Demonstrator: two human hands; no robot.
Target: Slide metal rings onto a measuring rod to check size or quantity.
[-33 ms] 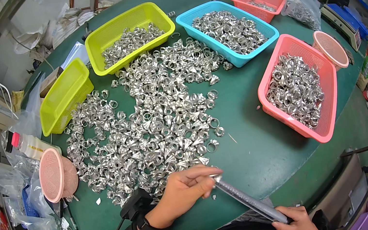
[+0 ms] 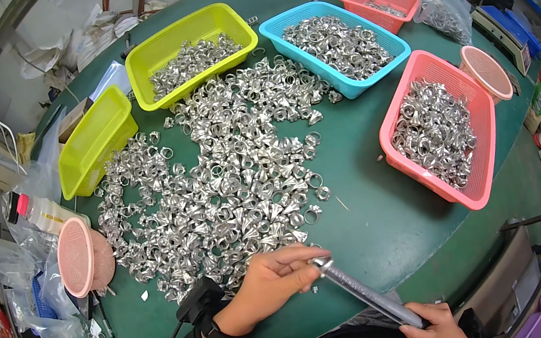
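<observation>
My right hand (image 2: 438, 329) grips the thick end of a grey ring mandrel (image 2: 369, 296), which slants up to the left over the table's near edge. At its thin tip, my left hand (image 2: 273, 286) pinches a small silver ring (image 2: 319, 262); the fingers partly cover it. I cannot tell how far the ring sits over the tip. Just beyond my left hand spreads a large heap of silver rings (image 2: 228, 176) on the green table (image 2: 367, 224).
Two yellow-green baskets (image 2: 229, 17) (image 2: 96, 145), a blue basket (image 2: 361, 86) and a pink basket (image 2: 486, 160) stand around the heap. A smaller pink basket (image 2: 377, 16) is at the far right. Round pink baskets (image 2: 83, 256) (image 2: 485, 73) flank the sides, with a bottle (image 2: 47, 214) at left.
My left fingers and the mandrel's tip have shifted very slightly to the right. Everything else looks the same.
</observation>
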